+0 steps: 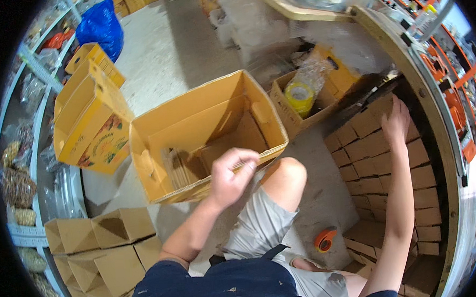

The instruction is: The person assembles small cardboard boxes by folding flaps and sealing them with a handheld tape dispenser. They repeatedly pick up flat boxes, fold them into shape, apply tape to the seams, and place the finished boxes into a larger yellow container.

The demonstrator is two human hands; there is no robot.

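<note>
A large open yellow-brown cardboard box (pixel 193 121) stands in front of me, just beyond my bent knee. Several small flat brown cartons (pixel 177 168) stand on edge inside it at the left. My left hand (pixel 233 176) is closed at its near rim, thumb and fingers over the edge; the fingertips are partly hidden. To the right, my right hand (pixel 397 121) reaches to the top of a stack of small brown cartons (pixel 368 148). Its fingers are stretched out against an upper carton, and it holds nothing that I can see.
An orange tape roll (pixel 325 240) lies on the floor. Behind the stack is a wooden-edged workbench (pixel 382 33). A carton with yellow tape (pixel 301 98) stands ahead; yellow boxes (pixel 94 118), more brown cartons (pixel 112 268) and a shelf rack (pixel 28 235) are at left.
</note>
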